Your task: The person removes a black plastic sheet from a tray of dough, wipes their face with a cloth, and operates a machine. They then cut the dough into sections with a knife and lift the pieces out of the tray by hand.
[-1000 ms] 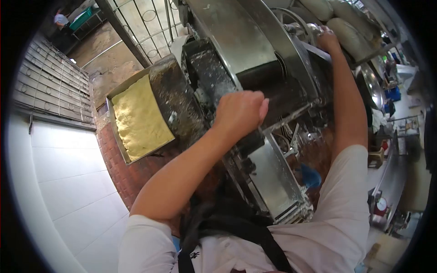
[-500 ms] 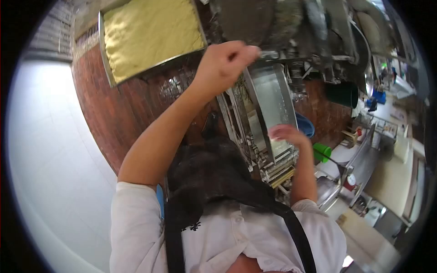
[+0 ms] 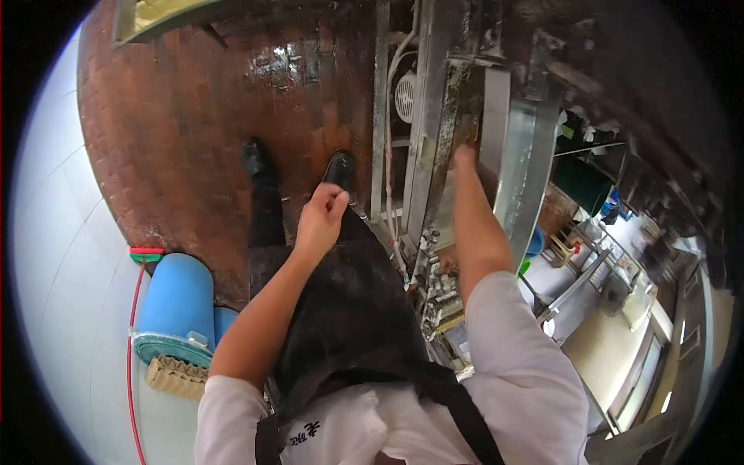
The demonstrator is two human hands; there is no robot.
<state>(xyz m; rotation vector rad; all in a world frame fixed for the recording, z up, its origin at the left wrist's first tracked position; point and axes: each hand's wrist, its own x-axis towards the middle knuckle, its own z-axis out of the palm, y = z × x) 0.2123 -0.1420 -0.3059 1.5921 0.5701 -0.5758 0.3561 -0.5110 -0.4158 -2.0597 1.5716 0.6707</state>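
The right hand (image 3: 465,159) reaches into the metal machine (image 3: 457,116) (I cannot tell if it grips anything), the left hand (image 3: 322,217) hangs loosely curled and empty, so fingers could get pinched inside.

A wet, glossy red-brown brick floor (image 3: 178,132) fills the view from 10 to 12 o'clock. A white tiled wall (image 3: 54,256) curves along 9 o'clock. Blue drums (image 3: 177,298) lie at 8 o'clock, beside a red hose (image 3: 133,325). Toward 3 o'clock a bright room opens, with steel shelving (image 3: 577,275) and pale flooring (image 3: 612,349) in daylight.
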